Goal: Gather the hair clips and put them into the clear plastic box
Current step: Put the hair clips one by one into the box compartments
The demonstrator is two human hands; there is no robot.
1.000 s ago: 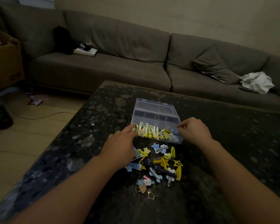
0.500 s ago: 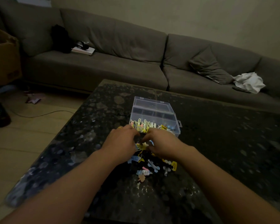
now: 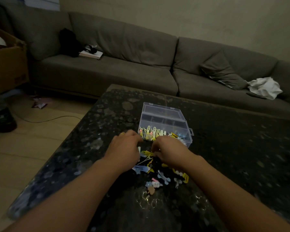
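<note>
Both hands are down on the pile of hair clips [image 3: 155,171], palms down, backs to the camera. The left hand [image 3: 124,150] lies over the pile's left edge, fingers bent downward and their tips reaching toward the near left corner of the clear plastic box [image 3: 165,126]; a thin ring [image 3: 122,134] sits on one finger. Whether it holds a clip cannot be told; the fingertips are hidden. The right hand [image 3: 170,153] covers the pile's upper right part, fingers curled tightly down into the clips just in front of the box's near wall; it seems to pinch at clips, but which one is not visible.

Clips: loose yellow, blue, pink and white pieces lie on the dark speckled table [image 3: 233,148], on the near side of the box, touching one another. More clips, mostly pale yellow and white, already stand in the box's near compartments. The box lid is open, tipped back on the far side.

Beyond the box, across the table: a grey sofa [image 3: 124,72] with a cushion [image 3: 223,71], a white cloth [image 3: 264,87] and a book [image 3: 90,54]. Left of the box, off the table: a wooden floor, a dark bottle [image 3: 2,114] and a cardboard box [image 3: 8,64].
</note>
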